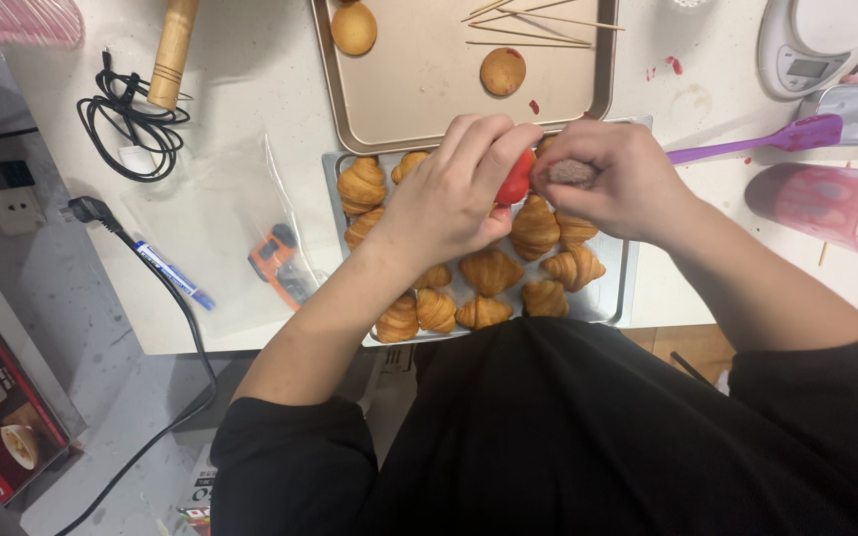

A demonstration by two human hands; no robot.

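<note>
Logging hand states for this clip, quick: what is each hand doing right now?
Left hand: closed, fingers pinching a red piece.
Right hand: closed around a brownish lump; what it is cannot be told.

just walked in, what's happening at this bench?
A person is working with both hands over a metal tray of small croissants. The left hand pinches a red piece in its fingers; the right hand holds a brownish lump right against it. Behind sits a gold baking pan with two round balls and some wooden skewers. A purple spatula lies to the right.
</note>
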